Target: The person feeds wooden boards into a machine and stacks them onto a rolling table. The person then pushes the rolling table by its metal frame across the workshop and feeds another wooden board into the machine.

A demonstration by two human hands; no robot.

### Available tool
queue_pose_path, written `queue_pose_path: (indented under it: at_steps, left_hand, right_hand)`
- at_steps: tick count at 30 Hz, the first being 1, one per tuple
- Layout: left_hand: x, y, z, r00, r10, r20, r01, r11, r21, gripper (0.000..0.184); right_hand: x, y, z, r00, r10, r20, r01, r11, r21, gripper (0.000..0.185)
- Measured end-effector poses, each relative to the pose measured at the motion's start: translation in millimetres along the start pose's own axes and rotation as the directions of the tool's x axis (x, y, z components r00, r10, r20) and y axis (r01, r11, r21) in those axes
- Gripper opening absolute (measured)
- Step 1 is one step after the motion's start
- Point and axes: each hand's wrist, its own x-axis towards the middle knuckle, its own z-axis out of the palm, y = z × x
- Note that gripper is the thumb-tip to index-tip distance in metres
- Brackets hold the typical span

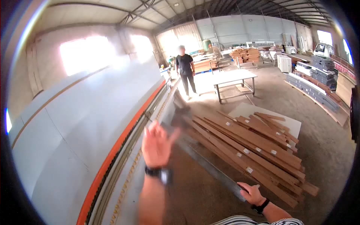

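My left hand is raised in the middle of the view, palm forward, with the thumb away from the fingers. It is slightly blurred and holds nothing. At the lower right, my right hand is closed around the near end of a long grey strip. That strip slants away to the upper left, and its far end blurs out behind my left hand. Just right of it lie many long brown boards with small white labels, some overlapping. Left of my raised hand runs a machine bed with a yellow-marked edge.
A large pale panel with an orange edge bar fills the left side. Farther off, a person in dark clothes stands near a wheeled table. Stacked grey boards and a white box stand at right.
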Motion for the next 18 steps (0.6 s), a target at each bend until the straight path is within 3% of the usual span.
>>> queue_pose_path:
  at_steps: [1, 3, 4, 7, 8, 9, 10, 12, 13, 14, 17, 18]
  left_hand:
    - [29.9, -1.3, -9.8, 0.997, 0.038, 0.067, -0.042, 0.997, 0.057, 0.036]
    - [42.4, -13.5, -4.1, 0.984, 0.085, -0.158, -0.068, 0.992, 0.111, 0.033]
    - [30.7, -27.8, -6.8, 0.963, 0.072, -0.26, -0.025, 0.983, 0.18, 0.033]
    - [-34.6, -85.2, -37.3, 0.902, -0.076, -0.425, 0.207, 0.94, 0.272, 0.027]
    - [-51.3, -110.8, -48.2, 0.905, -0.06, -0.421, 0.239, 0.891, 0.387, 0.025]
    - [-89.8, -130.1, -46.4, 0.852, -0.05, -0.522, 0.345, 0.802, 0.487, 0.024]
    - [-126.3, -145.2, -42.4, 0.88, -0.067, -0.47, 0.377, 0.701, 0.606, 0.025]
    - [-179.9, -169.8, -39.5, 0.802, -0.116, -0.586, 0.525, 0.605, 0.598, 0.028]
    - [-202.0, -180.5, -22.1, 0.745, -0.104, -0.659, 0.561, 0.633, 0.534, 0.029]
    - [-222.5, -187.1, -18.7, 0.708, -0.124, -0.695, 0.604, 0.616, 0.506, 0.032]
    - [-260.1, -191.2, -28.6, 0.876, -0.049, -0.48, 0.466, 0.34, 0.817, 0.029]
    - [-263.7, -192.1, -23.3, 0.829, -0.07, -0.555, 0.534, 0.398, 0.746, 0.03]
  right_hand:
    - [3.0, 0.0, -3.1, 1.0, -0.006, -0.007, 0.006, 0.999, 0.033, 0.052]
    - [-16.9, 4.7, -8.2, 0.999, -0.03, -0.011, 0.031, 0.995, 0.096, 0.052]
    - [-25.6, 7.3, -10.6, 0.99, -0.127, -0.054, 0.131, 0.987, 0.089, 0.052]
    - [-60.8, 9.9, -32.5, 0.994, -0.11, 0.01, 0.107, 0.986, 0.131, 0.051]
    - [-48.3, 19.0, -37.4, 0.995, -0.092, 0.035, 0.087, 0.987, 0.137, 0.051]
    - [-60.9, 19.6, -42.0, 0.995, -0.08, 0.052, 0.072, 0.987, 0.145, 0.051]
    - [-69.8, 23.4, -47.8, 0.996, -0.075, 0.053, 0.066, 0.986, 0.154, 0.051]
    - [-80.6, 28.4, -63.3, 0.994, -0.044, 0.098, 0.027, 0.985, 0.171, 0.051]
    - [-88.4, 31.5, -71.2, 0.992, -0.033, 0.118, 0.012, 0.985, 0.175, 0.05]
    - [-98.1, 41.9, -71.0, 0.995, -0.086, 0.053, 0.076, 0.983, 0.169, 0.05]
    - [-116.1, 47.3, -87.0, 0.992, -0.037, 0.119, 0.012, 0.977, 0.211, 0.049]
    - [-123.0, 50.1, -94.3, 0.988, -0.029, 0.148, 0.0, 0.981, 0.196, 0.048]
